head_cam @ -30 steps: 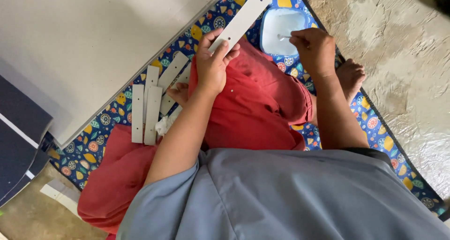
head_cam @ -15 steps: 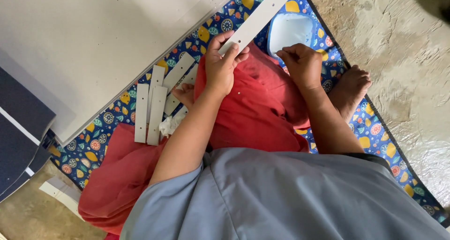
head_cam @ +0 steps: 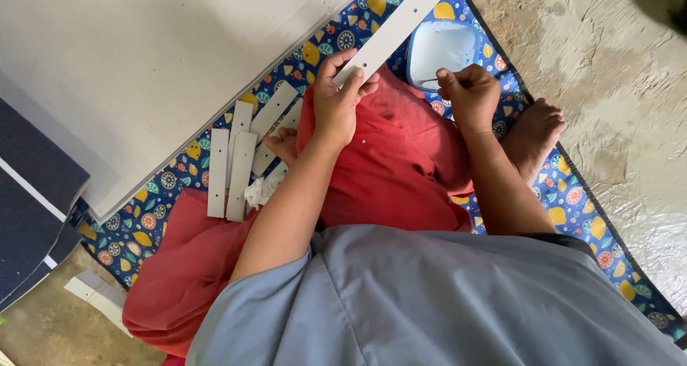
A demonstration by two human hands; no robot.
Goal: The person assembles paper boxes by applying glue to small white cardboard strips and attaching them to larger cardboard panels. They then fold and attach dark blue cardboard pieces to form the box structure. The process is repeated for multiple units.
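Note:
My left hand [head_cam: 342,98] grips the near end of a long white strip with small holes [head_cam: 397,26], which slants up and to the right over the patterned mat. My right hand [head_cam: 469,92] is closed in a fist, thumb and fingers pinched on something too small to make out, held just below a pale blue tray [head_cam: 444,47]. Both hands hover over my lap, which is covered in red cloth [head_cam: 401,166].
Several more white strips [head_cam: 236,166] lie on the blue patterned mat [head_cam: 164,194] left of my knee, beside a crumpled white scrap [head_cam: 261,191]. A large white board [head_cam: 143,65] leans at upper left, dark panels [head_cam: 28,223] at far left. My bare foot [head_cam: 533,133] rests near concrete floor [head_cam: 615,108].
My right hand has drawn back from the blue tray toward my lap, fingers pinched. The left hand has kept hold of the long strip, shifting slightly.

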